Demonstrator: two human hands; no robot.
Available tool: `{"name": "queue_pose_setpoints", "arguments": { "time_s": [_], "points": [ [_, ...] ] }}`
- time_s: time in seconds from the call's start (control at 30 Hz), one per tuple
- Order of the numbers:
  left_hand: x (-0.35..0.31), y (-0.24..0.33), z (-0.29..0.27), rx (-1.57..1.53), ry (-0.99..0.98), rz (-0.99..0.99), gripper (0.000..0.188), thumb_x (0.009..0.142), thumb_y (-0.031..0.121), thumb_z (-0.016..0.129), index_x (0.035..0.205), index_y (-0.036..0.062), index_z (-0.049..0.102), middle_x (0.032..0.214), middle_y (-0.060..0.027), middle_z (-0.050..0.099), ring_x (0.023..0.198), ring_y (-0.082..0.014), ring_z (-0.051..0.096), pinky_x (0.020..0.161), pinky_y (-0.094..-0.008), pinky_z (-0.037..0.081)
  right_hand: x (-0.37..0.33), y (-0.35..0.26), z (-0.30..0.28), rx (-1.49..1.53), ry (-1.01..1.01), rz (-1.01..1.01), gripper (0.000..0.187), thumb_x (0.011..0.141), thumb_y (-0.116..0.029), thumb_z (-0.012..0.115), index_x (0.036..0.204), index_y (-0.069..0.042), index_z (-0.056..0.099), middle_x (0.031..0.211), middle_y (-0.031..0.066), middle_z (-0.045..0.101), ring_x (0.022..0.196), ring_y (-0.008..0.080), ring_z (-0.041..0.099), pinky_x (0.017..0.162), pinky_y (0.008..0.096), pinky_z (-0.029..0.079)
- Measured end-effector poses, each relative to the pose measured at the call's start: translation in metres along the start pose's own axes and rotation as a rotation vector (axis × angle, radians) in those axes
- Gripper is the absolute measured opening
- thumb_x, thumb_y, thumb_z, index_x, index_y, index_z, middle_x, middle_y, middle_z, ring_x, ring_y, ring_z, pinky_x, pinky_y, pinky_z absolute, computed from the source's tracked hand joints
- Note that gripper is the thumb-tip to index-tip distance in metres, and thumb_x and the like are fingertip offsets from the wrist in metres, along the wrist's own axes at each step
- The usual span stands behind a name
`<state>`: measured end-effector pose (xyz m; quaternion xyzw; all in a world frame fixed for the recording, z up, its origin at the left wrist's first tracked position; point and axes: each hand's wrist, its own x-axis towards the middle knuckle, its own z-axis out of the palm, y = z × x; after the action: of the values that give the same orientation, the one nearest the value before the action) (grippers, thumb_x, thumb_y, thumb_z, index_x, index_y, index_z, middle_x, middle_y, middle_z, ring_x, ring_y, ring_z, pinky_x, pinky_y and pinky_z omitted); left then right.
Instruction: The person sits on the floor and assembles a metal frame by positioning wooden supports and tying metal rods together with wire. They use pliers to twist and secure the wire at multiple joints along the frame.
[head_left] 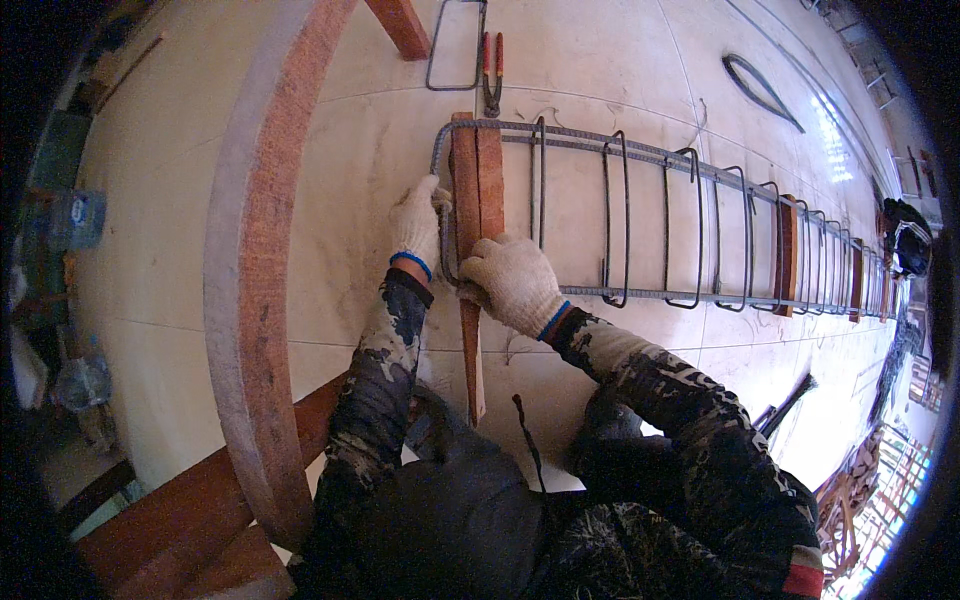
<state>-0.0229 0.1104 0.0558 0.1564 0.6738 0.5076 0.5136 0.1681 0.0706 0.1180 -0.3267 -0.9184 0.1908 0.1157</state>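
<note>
Rebar cage point(660, 220) lies lengthwise on the tiled floor point(600, 60), its near end propped on a reddish wooden block point(478, 185). Left hand point(418, 225), in a white knit glove, has its grip closed on the bent end bar just left of the block; gloved right hand point(510, 280) is clenched on the lower longitudinal bar at the block's base. Red-handled pincers point(491, 70) and a loose stirrup point(455, 45) lie beyond the cage end.

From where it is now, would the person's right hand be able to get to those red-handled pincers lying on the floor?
Probably yes, with a stretch. The right hand rests on the near end of the rebar cage, by the wooden block. The pincers lie beyond the cage's far bar on bare floor, nothing covering them; the hand would reach over the cage.
</note>
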Motion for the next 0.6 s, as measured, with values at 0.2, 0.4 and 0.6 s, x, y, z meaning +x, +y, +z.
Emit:
{"name": "queue_pose_setpoints", "arguments": {
  "time_s": [0.2,0.4,0.6],
  "points": [
    [0.006,-0.009,-0.001,-0.067,-0.068,0.010,0.036,0.101,0.044,0.061,0.091,0.0105,0.069,0.084,-0.0017,0.067,0.078,-0.0162,0.061,0.072,-0.0348,0.048,0.000,0.002,-0.003,0.022,0.043,-0.022,0.015,0.082,-0.026,0.075,0.094,-0.017,0.076,0.089,0.0089,0.068,0.093,0.0331,0.068,0.079,0.0481,0.055],
    [0.011,-0.023,0.002,-0.145,-0.115,-0.140,0.046,0.105,0.052,0.054,0.107,0.0092,0.070,0.096,-0.0036,0.070,0.085,-0.0208,0.064,0.081,-0.0361,0.052,0.007,0.000,-0.009,0.133,0.023,0.261,0.024,0.087,-0.025,0.078,0.104,-0.009,0.074,0.099,0.0164,0.068,0.100,0.0399,0.066,0.085,0.0507,0.055],
    [0.017,-0.037,-0.008,-0.237,-0.173,-0.085,0.058,0.105,0.056,0.055,0.118,0.0027,0.073,0.109,-0.0051,0.072,0.097,-0.0203,0.065,0.091,-0.0363,0.052,0.051,0.006,-0.005,0.277,0.305,0.664,0.037,0.090,-0.019,0.070,0.117,0.005,0.060,0.109,0.0321,0.065,0.102,0.0492,0.067,0.087,0.0545,0.058]
  ]
}}
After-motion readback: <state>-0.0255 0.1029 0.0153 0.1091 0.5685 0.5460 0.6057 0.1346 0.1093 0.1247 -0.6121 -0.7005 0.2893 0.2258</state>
